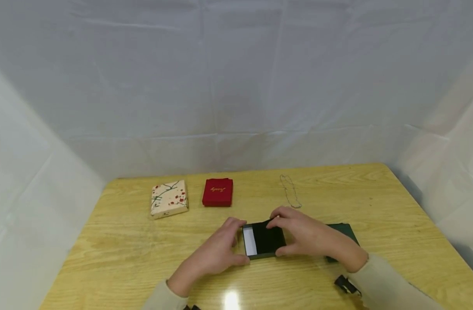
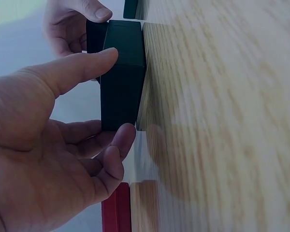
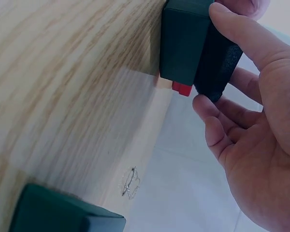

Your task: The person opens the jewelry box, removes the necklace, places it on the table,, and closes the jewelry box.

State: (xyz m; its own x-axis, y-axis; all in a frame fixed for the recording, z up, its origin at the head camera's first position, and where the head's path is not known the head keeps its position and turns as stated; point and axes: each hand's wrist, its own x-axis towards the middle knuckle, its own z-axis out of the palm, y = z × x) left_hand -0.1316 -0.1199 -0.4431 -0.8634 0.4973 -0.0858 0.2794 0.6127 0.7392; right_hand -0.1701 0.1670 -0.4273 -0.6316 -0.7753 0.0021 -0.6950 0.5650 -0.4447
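Note:
A small dark green box [image 1: 265,256] sits on the table between both hands, its inside facing up. My left hand [image 1: 215,254] grips its left end, thumb on the near wall and fingertips at the far side. My right hand [image 1: 308,234] pinches a black foam-like insert [image 3: 220,63] between thumb and fingers at the box's right part. In the right wrist view the insert stands out above the box's rim. A white strip [image 1: 250,241] of the box's inside shows at the left. Part of the insert is hidden behind the right fingers.
A dark green lid-like piece [image 1: 346,232] lies under the right forearm. Toward the back are a thin chain necklace [image 1: 297,206], a red box [image 1: 218,192] with gold lettering and a cream box [image 1: 169,199] with a floral print. White sheeting [image 1: 236,86] surrounds the wooden table.

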